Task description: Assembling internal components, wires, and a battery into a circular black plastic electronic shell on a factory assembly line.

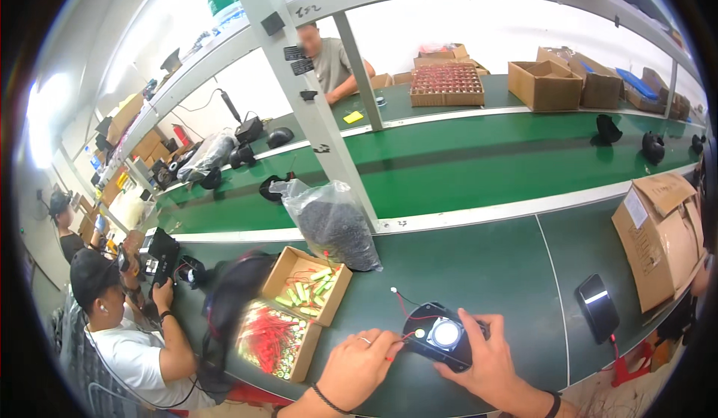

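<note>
My right hand (pixel 486 358) grips a black rounded housing (pixel 458 357) by its right side, thumb below and fingers above. A round white disc (pixel 446 333) with a shiny face sits in the housing, beside a smaller pale-green round spot. Thin red and black wires run out of it; one lead ends in a small white connector (pixel 394 290) lying on the table. At the housing's left edge, my left hand (pixel 364 362) is closed, pinching a thin red wire (pixel 408 336) between thumb and fingers. Its fingertips hide the wire's end.
Left of my hands stand cardboard boxes of green batteries (pixel 308 292) and red-wired cells (pixel 271 339). Behind them leans a clear bag of black parts (pixel 336 227). A black phone (pixel 598 308) and carton (pixel 662 242) are at right. Beyond runs a green conveyor (pixel 464 163); a co-worker (pixel 142 328) sits left.
</note>
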A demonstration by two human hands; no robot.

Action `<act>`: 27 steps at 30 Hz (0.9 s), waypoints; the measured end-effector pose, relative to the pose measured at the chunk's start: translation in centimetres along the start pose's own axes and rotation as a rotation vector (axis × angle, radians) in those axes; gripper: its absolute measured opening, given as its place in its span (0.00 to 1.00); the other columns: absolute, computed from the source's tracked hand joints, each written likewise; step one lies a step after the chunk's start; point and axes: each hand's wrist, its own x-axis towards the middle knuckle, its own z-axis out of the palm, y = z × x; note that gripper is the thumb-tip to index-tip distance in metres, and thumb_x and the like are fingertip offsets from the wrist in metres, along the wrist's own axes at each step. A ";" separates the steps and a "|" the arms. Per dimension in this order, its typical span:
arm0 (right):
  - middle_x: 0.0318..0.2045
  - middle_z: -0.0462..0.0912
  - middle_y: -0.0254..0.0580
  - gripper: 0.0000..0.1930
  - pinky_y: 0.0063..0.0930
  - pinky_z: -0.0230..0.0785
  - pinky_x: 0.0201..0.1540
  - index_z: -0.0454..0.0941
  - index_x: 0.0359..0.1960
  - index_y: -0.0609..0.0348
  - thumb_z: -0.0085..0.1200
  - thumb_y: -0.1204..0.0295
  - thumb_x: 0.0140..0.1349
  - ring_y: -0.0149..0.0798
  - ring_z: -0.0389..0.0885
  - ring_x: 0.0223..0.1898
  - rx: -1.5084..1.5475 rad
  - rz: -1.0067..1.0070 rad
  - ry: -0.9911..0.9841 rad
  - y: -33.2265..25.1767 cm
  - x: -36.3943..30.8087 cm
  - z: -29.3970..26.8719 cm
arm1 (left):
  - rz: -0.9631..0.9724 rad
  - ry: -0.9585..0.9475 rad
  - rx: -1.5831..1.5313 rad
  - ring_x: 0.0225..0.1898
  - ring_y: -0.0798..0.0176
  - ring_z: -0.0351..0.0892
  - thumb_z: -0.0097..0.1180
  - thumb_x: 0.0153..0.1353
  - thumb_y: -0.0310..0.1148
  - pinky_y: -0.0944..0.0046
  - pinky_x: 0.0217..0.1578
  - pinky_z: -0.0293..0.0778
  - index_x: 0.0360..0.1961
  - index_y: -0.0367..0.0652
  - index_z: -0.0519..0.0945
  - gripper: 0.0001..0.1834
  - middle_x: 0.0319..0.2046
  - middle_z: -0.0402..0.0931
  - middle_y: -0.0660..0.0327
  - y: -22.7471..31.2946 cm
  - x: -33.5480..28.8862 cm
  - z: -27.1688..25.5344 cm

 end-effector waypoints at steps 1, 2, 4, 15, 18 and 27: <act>0.57 0.67 0.57 0.52 0.47 0.83 0.50 0.69 0.70 0.62 0.84 0.62 0.42 0.58 0.83 0.51 0.012 -0.015 -0.004 -0.2 0.0 0.0 | -0.011 0.006 0.015 0.32 0.50 0.84 0.66 0.66 0.33 0.52 0.31 0.80 0.43 0.45 0.84 0.07 0.32 0.82 0.58 0.5 -0.1 0.1; 0.57 0.67 0.57 0.53 0.47 0.83 0.50 0.69 0.70 0.63 0.84 0.62 0.41 0.58 0.82 0.51 -0.006 0.028 -0.018 -0.5 -0.2 -0.3 | -0.049 -0.006 0.004 0.32 0.49 0.84 0.65 0.67 0.32 0.52 0.32 0.80 0.43 0.44 0.83 0.07 0.32 0.81 0.56 1.2 -0.1 0.0; 0.57 0.67 0.56 0.54 0.47 0.83 0.50 0.68 0.70 0.63 0.85 0.63 0.39 0.58 0.81 0.52 -0.048 0.044 -0.022 -0.4 -0.4 -0.3 | -0.172 -0.155 0.014 0.41 0.49 0.85 0.55 0.73 0.34 0.56 0.41 0.81 0.56 0.41 0.78 0.14 0.41 0.83 0.52 1.8 -0.5 0.1; 0.56 0.69 0.58 0.55 0.46 0.83 0.49 0.67 0.72 0.64 0.83 0.66 0.39 0.58 0.80 0.51 -0.130 -0.011 0.039 -1.0 -0.5 0.4 | -0.178 -0.067 0.050 0.31 0.46 0.83 0.62 0.69 0.31 0.51 0.31 0.79 0.42 0.42 0.81 0.05 0.31 0.79 0.53 2.3 0.3 0.3; 0.56 0.69 0.58 0.55 0.45 0.83 0.48 0.66 0.73 0.63 0.83 0.66 0.40 0.58 0.81 0.51 -0.125 0.018 0.014 -0.6 -0.5 0.9 | -0.133 0.068 -0.016 0.28 0.48 0.82 0.64 0.67 0.29 0.52 0.29 0.77 0.39 0.42 0.82 0.03 0.30 0.79 0.55 1.7 -0.3 0.8; 0.56 0.70 0.60 0.54 0.41 0.85 0.39 0.65 0.74 0.64 0.82 0.66 0.43 0.57 0.83 0.45 -0.115 -0.011 0.021 -0.3 -0.3 0.5 | -0.171 0.264 -0.156 0.26 0.56 0.82 0.66 0.66 0.25 0.60 0.28 0.77 0.44 0.40 0.83 0.07 0.30 0.82 0.56 4.6 -1.5 3.1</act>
